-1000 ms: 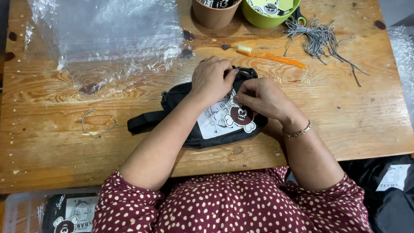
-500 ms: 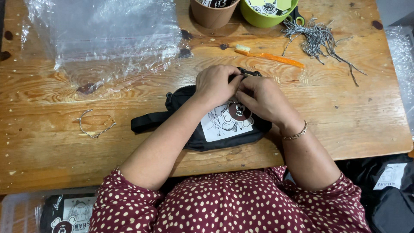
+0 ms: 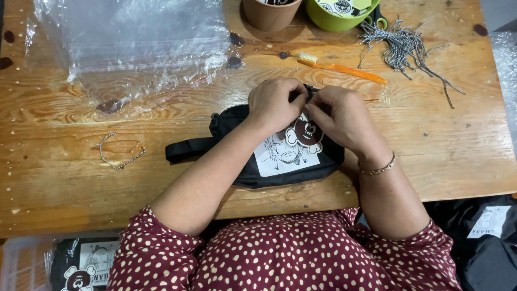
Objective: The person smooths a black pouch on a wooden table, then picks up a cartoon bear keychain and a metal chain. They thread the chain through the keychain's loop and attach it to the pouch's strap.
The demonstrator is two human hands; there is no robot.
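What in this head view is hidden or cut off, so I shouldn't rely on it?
- Top edge of the black pouch: covered by the left hand and right hand.
- Whatever the fingertips pinch: too small to tell.
- Brown cup and green bowl: cut off by the frame's top edge.

The soft fabric pouch (image 3: pixel 280 161) is black with a black strap and a white patch printed with a black-and-white cartoon drawing. The wooden desk (image 3: pixel 70 188) is honey-brown with darker grain and knots. The plastic toothbrush (image 3: pixel 340 68) is orange with pale bristles. The round bowl (image 3: pixel 336 13) is lime green, the cup (image 3: pixel 269 13) brown. The cord bundle (image 3: pixel 401 46) is speckled grey and white. The sleeves (image 3: pixel 161 253) are maroon with cream dots.
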